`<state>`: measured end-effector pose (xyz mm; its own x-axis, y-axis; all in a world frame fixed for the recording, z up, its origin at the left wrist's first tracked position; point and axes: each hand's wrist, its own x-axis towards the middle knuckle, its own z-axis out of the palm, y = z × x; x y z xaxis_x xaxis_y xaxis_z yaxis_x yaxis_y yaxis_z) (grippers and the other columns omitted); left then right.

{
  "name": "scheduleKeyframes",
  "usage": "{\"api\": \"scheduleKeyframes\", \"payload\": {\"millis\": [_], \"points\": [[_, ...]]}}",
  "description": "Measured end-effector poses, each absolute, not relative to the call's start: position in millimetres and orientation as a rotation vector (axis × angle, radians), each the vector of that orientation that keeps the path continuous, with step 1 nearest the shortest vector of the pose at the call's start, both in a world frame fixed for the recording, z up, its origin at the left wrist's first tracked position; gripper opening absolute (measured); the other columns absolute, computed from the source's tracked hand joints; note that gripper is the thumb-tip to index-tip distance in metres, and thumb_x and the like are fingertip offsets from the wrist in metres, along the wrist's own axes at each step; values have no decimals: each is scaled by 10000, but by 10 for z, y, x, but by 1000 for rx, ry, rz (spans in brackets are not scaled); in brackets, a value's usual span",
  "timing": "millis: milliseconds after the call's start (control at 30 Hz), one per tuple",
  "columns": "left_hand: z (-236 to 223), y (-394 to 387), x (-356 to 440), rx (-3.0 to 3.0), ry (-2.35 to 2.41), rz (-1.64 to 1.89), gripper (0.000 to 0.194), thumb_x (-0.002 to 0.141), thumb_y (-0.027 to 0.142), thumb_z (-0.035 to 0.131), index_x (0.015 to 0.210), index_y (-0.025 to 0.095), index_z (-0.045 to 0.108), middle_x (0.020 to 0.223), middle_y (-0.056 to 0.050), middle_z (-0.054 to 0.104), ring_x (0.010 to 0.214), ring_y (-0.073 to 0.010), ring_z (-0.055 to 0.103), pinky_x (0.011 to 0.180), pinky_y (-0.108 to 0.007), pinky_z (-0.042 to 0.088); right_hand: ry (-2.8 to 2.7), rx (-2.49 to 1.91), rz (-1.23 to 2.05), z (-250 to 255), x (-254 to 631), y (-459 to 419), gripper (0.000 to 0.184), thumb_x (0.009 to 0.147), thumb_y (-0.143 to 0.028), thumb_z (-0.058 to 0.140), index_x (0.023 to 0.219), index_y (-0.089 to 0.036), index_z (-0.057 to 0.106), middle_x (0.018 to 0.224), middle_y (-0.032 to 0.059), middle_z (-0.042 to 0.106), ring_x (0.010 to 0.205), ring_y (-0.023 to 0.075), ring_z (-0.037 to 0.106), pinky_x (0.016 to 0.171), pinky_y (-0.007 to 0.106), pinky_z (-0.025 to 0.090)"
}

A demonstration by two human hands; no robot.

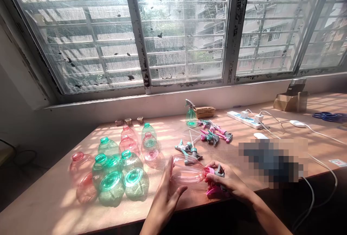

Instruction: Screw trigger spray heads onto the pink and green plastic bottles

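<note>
Pink bottle (pixel 187 170) lies on its side between two hands at lower centre, neck pointing right.
Its long axis runs nearly level across the frame; the left hand (pixel 168 188) is spread against the base, the right hand (pixel 222 178) pinches one spray head (pixel 209 172) at the neck. Four upright pink bottles (pixel 128 144) and four green bottles (pixel 107 182) stand at left.

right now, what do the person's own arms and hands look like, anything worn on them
Both the left hand and the right hand are bare, with no gloves. The left forearm and the right forearm are uncovered as far as they show. No sleeves, watch, bracelet or ring can be seen, though some fingers are partly hidden.
</note>
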<state>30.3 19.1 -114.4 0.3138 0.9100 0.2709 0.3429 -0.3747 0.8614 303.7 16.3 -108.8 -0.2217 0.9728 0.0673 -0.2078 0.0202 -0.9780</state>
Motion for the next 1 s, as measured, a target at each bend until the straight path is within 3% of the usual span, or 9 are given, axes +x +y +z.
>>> {"api": "scheduleKeyframes", "payload": {"millis": [100, 200, 467, 567, 700, 1000], "points": [[-1093, 164, 318, 1825, 1139, 1007, 932, 937, 544, 692, 1679, 345, 164, 1774, -51, 218, 1627, -312, 219, 1326, -522, 185, -1257, -907, 1439, -1108, 3040, 174, 440, 779, -449, 925, 991, -185, 644, 734, 19, 811, 638, 182, 753, 621, 312, 636], [-1053, 149, 323, 1812, 1155, 1013, 864, 965, 555, 648, 1672, 296, 224, 1757, -83, 268, 1623, -318, 232, 1325, -518, 195, -1251, -925, 1453, -1129, 3048, 185, 452, 773, -450, 927, 999, -189, 636, 721, 18, 808, 632, 187, 750, 629, 322, 632], [-1079, 166, 322, 1857, 1133, 1056, 823, 968, 463, 660, 1664, 353, 234, 1768, -45, 239, 1623, -312, 235, 1319, -529, 207, -1206, -931, 1459, -1151, 3063, 203, 484, 748, -514, 923, 974, -190, 643, 792, 31, 801, 660, 205, 746, 657, 351, 615], [-1044, 142, 332, 1799, 1164, 1028, 864, 947, 512, 683, 1665, 311, 248, 1757, -71, 272, 1623, -312, 233, 1326, -526, 180, -1217, -949, 1441, -1145, 3054, 195, 462, 774, -518, 904, 976, -190, 649, 761, 30, 798, 660, 202, 740, 646, 339, 596], [-1019, 139, 344, 1769, 1148, 1046, 802, 981, 610, 586, 1649, 264, 308, 1736, -97, 322, 1612, -320, 267, 1324, -536, 191, -1230, -952, 1421, -1129, 3043, 184, 471, 773, -521, 901, 997, -191, 651, 828, 50, 818, 681, 204, 740, 656, 348, 599], [-1053, 142, 323, 1771, 1134, 1046, 821, 954, 604, 646, 1636, 257, 347, 1739, -114, 307, 1609, -326, 275, 1319, -528, 215, -1169, -928, 1486, -1140, 3034, 188, 498, 779, -521, 890, 1017, -222, 571, 773, 8, 791, 639, 192, 728, 603, 318, 577]]}}
